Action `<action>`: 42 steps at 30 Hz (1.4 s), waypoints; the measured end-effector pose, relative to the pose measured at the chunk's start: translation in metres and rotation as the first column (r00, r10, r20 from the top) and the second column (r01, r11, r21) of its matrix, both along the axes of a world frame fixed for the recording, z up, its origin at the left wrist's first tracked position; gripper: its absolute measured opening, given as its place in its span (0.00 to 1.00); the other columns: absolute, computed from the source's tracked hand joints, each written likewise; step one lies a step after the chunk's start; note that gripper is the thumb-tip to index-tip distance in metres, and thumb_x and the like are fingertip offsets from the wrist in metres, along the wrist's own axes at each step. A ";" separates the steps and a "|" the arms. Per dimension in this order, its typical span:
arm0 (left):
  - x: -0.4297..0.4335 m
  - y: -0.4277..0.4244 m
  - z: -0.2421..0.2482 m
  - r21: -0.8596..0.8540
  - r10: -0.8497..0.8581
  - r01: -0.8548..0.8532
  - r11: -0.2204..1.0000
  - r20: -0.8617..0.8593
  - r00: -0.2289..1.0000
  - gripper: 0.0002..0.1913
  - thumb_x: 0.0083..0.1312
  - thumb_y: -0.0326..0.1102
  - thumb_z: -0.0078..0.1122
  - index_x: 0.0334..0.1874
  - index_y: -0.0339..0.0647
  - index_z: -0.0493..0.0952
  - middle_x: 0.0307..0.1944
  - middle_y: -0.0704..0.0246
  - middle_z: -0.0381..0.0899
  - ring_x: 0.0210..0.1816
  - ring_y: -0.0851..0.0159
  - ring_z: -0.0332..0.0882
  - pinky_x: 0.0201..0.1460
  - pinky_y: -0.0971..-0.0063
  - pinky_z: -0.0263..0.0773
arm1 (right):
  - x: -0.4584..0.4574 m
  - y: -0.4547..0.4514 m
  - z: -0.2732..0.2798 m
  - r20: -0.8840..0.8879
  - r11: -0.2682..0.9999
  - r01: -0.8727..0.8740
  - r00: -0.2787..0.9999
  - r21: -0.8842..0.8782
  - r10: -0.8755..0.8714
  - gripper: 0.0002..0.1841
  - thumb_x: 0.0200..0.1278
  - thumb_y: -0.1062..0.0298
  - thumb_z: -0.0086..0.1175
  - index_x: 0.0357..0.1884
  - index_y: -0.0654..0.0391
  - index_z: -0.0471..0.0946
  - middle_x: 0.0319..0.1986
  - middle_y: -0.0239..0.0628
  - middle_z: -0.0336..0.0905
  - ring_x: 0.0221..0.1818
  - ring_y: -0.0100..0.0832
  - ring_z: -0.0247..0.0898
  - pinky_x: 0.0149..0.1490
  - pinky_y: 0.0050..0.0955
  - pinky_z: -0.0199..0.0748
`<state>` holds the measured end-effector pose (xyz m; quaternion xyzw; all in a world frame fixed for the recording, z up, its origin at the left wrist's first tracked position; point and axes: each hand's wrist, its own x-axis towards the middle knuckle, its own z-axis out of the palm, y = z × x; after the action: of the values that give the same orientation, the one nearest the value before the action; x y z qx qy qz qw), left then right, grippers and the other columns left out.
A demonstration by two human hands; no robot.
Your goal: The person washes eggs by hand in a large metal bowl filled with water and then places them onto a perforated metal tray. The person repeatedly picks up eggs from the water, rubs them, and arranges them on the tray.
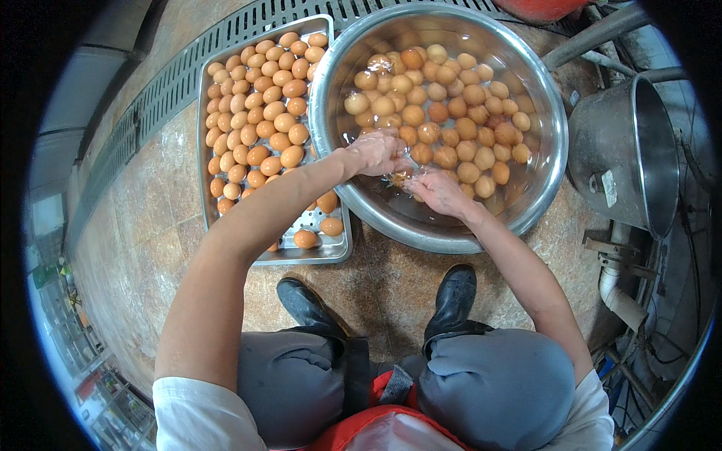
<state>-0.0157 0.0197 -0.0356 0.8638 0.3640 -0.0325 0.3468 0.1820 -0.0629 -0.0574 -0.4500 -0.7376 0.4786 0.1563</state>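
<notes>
A wide stainless steel basin (pixel 510 217) of water stands on the floor before me. Many brown eggs (pixel 466 150) lie under the water in it. My left hand (pixel 379 152) reaches over the near left part of the basin, its curled fingertips at the water. Close beside it, my right hand (pixel 435 190) is partly in the water with its fingers turned left. Ripples and glare break the surface between the two hands. An egg (pixel 400 179) shows there, but whether either hand grips it is hidden. Left of the basin, a perforated metal tray (pixel 333 252) holds many wet brown eggs (pixel 274 109).
A slotted metal drain cover (pixel 169 107) curves along the tiled floor (pixel 152 237) behind the tray. At the right stands a tilted metal vessel (pixel 606 152) with pipes (pixel 612 282) beneath it. A red object (pixel 538 8) sits beyond the basin. My black boots (pixel 456 293) are close to the basin and tray.
</notes>
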 end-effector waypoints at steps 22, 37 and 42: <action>-0.001 0.001 0.005 0.118 -0.002 0.011 0.993 -0.076 0.997 0.20 0.60 0.38 0.59 0.51 0.43 0.64 0.46 0.52 0.70 0.50 0.47 0.74 0.52 0.56 0.69 | 0.002 -0.005 0.001 -0.025 0.987 0.094 0.995 0.131 -0.092 0.11 0.51 0.66 0.57 0.36 0.61 0.76 0.35 0.50 0.75 0.41 0.43 0.72 0.48 0.36 0.69; -0.003 -0.003 0.000 0.086 -0.001 -0.003 0.996 0.047 0.999 0.14 0.57 0.35 0.58 0.45 0.41 0.72 0.53 0.48 0.66 0.49 0.41 0.72 0.52 0.55 0.68 | 0.002 -0.001 0.003 -0.054 0.971 0.095 0.995 0.218 -0.085 0.17 0.54 0.61 0.55 0.45 0.57 0.74 0.30 0.45 0.77 0.36 0.47 0.75 0.42 0.41 0.71; 0.009 -0.003 0.020 -0.037 0.116 -0.127 0.991 -0.217 0.969 0.17 0.58 0.37 0.55 0.49 0.42 0.72 0.37 0.51 0.76 0.48 0.45 0.75 0.54 0.58 0.69 | 0.004 0.009 0.022 -0.150 0.781 0.192 0.928 -0.594 -0.342 0.16 0.58 0.58 0.56 0.42 0.59 0.72 0.20 0.36 0.71 0.15 0.25 0.65 0.19 0.26 0.63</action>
<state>-0.0062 0.0172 -0.0155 0.8223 0.4505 -0.1136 0.3287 0.1857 -0.0542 -0.0353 -0.5127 -0.4630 0.7020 0.1729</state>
